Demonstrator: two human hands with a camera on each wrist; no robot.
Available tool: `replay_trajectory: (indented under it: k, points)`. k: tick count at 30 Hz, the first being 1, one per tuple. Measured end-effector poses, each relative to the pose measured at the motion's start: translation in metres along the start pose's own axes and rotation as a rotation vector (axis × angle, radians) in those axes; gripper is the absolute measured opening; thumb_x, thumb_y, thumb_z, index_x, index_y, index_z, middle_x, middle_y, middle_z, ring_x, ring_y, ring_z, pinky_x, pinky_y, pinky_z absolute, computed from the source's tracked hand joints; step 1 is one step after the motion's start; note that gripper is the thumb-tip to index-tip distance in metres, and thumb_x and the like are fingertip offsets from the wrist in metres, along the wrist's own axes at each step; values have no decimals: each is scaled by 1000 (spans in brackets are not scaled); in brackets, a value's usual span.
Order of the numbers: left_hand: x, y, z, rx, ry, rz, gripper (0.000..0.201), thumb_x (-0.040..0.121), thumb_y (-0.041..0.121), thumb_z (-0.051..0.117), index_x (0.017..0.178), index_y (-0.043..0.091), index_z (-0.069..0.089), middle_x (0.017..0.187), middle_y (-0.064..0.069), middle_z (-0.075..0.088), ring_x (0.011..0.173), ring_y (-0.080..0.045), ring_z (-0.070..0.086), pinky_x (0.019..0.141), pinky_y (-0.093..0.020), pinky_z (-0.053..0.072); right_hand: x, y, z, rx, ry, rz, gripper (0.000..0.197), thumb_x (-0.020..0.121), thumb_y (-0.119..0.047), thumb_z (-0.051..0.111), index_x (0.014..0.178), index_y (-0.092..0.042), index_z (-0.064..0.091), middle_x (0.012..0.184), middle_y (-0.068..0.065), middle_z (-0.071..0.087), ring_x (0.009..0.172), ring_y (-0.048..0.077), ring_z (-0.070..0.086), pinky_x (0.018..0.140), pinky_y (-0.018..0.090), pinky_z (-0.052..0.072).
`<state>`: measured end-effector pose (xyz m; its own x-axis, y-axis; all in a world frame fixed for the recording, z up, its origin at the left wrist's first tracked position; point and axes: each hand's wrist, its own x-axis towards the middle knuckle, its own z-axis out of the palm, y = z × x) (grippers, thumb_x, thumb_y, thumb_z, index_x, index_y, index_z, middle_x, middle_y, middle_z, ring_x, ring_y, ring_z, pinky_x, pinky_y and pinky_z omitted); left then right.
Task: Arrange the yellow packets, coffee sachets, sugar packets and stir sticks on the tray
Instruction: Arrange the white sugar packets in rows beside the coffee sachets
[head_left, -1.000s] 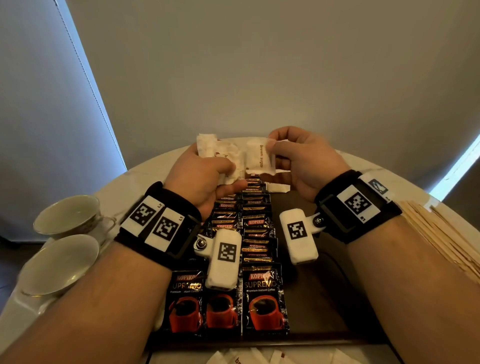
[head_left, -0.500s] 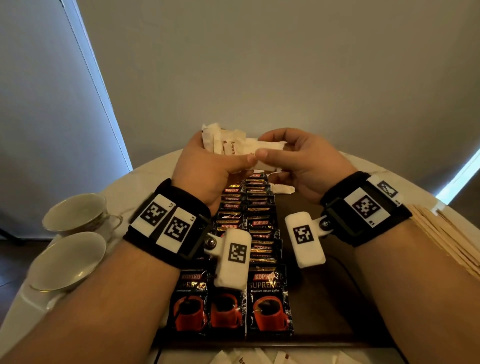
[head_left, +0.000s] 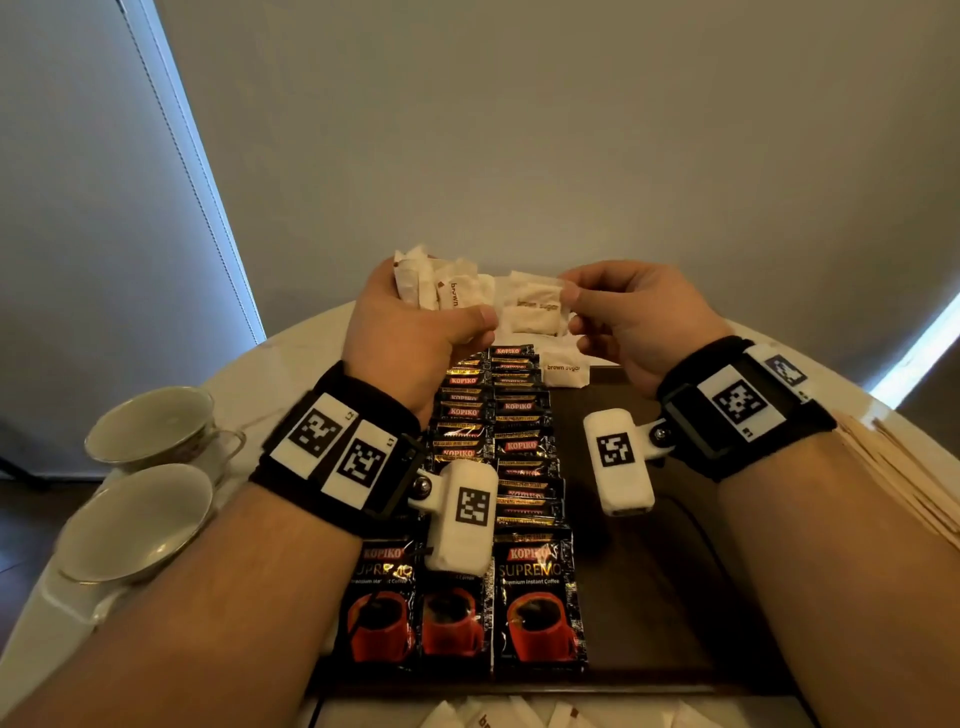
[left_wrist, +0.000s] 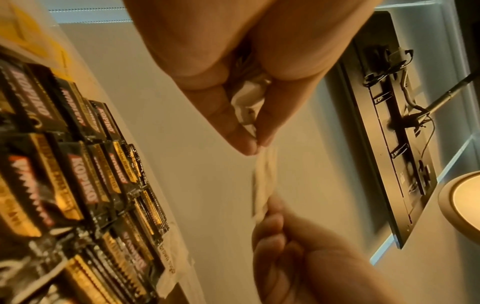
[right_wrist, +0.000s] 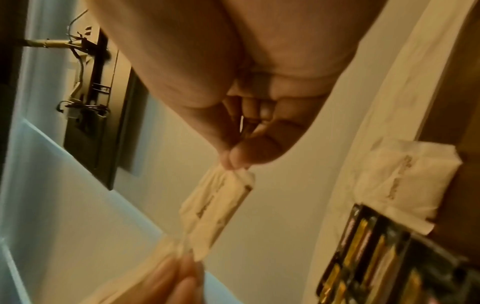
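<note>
Your right fingers pinch one sugar packet by its edge; your left hand grips a bunch. I'd have you lay the packet flat, print up, beside the one at the tray's far end. Nearest, sachets read "KOPIKO SUPREMO, Premium Instant Coffee"; farther, packets read "brown sugar".

plain grey room, dim light
grey wall behind a round white table; pale blind at left edge-lit.
</note>
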<state>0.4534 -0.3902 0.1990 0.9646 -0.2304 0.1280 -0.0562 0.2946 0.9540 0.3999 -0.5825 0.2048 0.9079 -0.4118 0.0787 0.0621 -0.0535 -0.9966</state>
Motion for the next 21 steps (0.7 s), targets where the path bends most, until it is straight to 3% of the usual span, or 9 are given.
replay_trajectory:
  k: [3, 5, 10, 15, 18, 21]
  points:
    - [2, 3, -3, -19, 6, -29, 52, 76, -14, 79, 116, 11, 58, 110, -19, 70, 83, -30, 78, 70, -34, 62, 14, 20, -16, -81, 128, 139, 15, 95, -2, 66, 88, -13, 72, 64, 0, 65, 56, 12, 61, 59, 31, 57]
    - [3, 4, -5, -37, 23, -42, 51, 77, -15, 78, 115, 13, 58, 110, -18, 70, 80, -27, 78, 71, -33, 62, 21, 34, -26, -125, 184, 237, 17, 95, 3, 61, 87, -9, 71, 67, 5, 64, 57, 15, 61, 66, 35, 58]
    - [7, 5, -7, -56, 53, -43, 55, 78, -15, 78, 121, 11, 58, 112, -20, 70, 83, -29, 78, 71, -33, 62, 25, 51, -28, -146, 176, 393, 16, 98, 5, 56, 92, -4, 68, 71, 11, 62, 60, 18, 61, 73, 34, 59]
    - [8, 5, -8, -53, 53, -39, 52, 78, -15, 78, 118, 11, 58, 113, -22, 70, 86, -30, 78, 71, -32, 62, 24, 51, -24, -107, 195, 436, 10, 99, 4, 56, 97, -2, 64, 83, 14, 65, 74, 22, 66, 77, 34, 61]
    - [8, 5, -9, -51, 53, -41, 52, 78, -14, 78, 118, 12, 58, 113, -21, 70, 87, -30, 78, 72, -33, 62, 23, 52, -22, -65, 180, 425, 8, 99, 4, 56, 101, -2, 61, 86, 13, 65, 81, 21, 68, 87, 36, 61]
    - [8, 4, -8, -43, 53, -40, 51, 77, -14, 79, 115, 14, 59, 113, -20, 70, 88, -31, 78, 72, -33, 62, 23, 55, -22, -52, 158, 347, 12, 96, 8, 57, 97, -4, 60, 88, 13, 66, 74, 20, 69, 78, 32, 63]
